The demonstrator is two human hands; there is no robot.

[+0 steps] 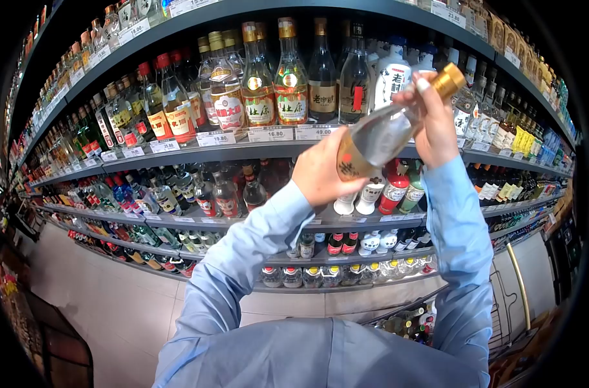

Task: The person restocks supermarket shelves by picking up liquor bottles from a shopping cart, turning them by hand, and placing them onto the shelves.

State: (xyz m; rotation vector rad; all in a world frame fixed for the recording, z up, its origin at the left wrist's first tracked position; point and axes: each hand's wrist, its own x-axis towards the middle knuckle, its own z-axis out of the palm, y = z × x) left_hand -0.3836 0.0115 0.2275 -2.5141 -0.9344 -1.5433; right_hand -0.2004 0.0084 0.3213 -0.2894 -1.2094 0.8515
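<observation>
A clear glass liquor bottle (381,139) with a gold cap and a tan label is held tilted in front of the shelf, its neck toward the upper right. Around its lower, labelled end wraps my left hand (325,167). My right hand (433,123) grips it near the shoulder and neck, just below the cap. Behind it on the shelf stand a dark-capped clear bottle (355,84), a bottle with a tan label (323,77) and a white bottle (392,74), partly covered by the held one.
Curved shelves (242,145) packed with bottles run across the view, with price tags (270,134) along the edges. Below right, a cart or crate holding bottles (410,323) stands near my body, beside a metal rack with a yellow bar (519,284). Pale floor tiles (113,284) lie below.
</observation>
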